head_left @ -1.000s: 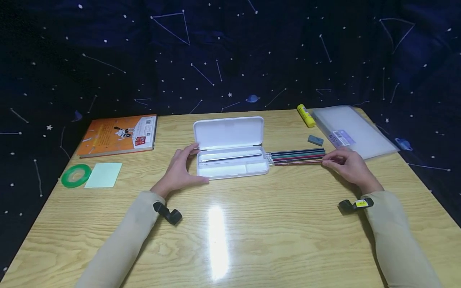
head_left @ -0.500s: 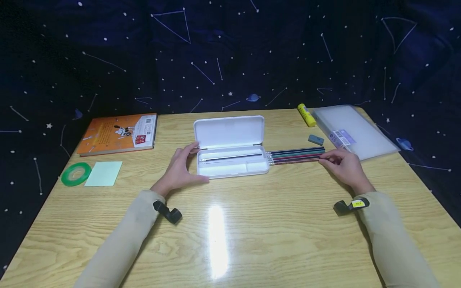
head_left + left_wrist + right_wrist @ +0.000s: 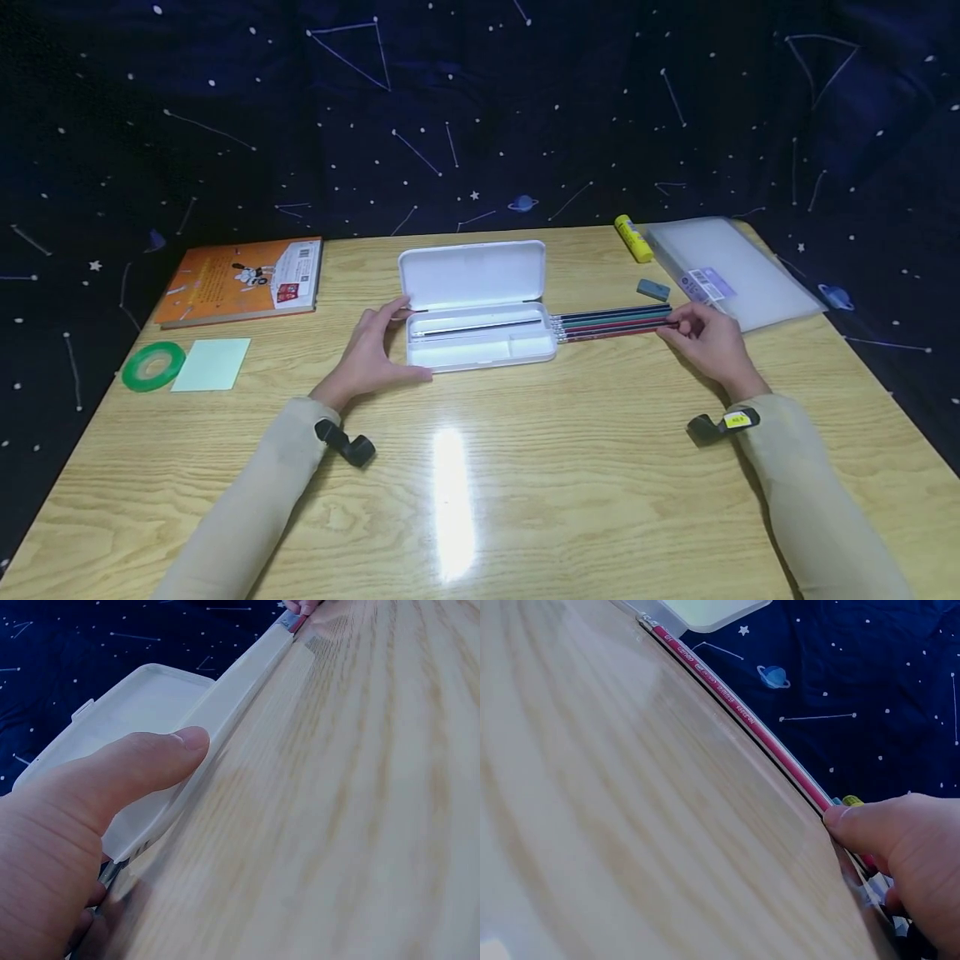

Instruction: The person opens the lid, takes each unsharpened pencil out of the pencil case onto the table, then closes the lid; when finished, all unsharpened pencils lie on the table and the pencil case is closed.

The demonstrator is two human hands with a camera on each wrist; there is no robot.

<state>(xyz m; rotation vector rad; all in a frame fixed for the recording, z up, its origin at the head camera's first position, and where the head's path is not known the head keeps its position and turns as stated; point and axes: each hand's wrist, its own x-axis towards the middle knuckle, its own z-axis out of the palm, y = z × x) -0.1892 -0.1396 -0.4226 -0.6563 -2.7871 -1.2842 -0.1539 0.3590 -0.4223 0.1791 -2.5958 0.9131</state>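
Observation:
A white pencil case [image 3: 457,357] stands with its lid [image 3: 472,277] raised, and one dark pencil [image 3: 487,328] lies in its long back compartment. My left hand [image 3: 371,350] holds the case's left end; in the left wrist view the thumb [image 3: 161,754] presses the front wall, the other fingers partly hidden. Beyond the case's right end, several pencils [image 3: 615,317] lie side by side on the table, their silvery ends towards it. At their far ends my right hand [image 3: 708,342] pinches the nearest, a red pencil [image 3: 780,754], between thumb and fingers.
Behind the right hand lie a grey-blue eraser [image 3: 653,290], a yellow glue stick [image 3: 633,238] and a clear folder [image 3: 750,271]. On the left are an orange book [image 3: 217,279], green tape [image 3: 135,367] and a pale green note pad [image 3: 212,365]. A dark starry cloth hangs behind the table.
My right hand has slid a little to the left along the row, towards the case. The left hand keeps its place on the case. The head view has shifted slightly.

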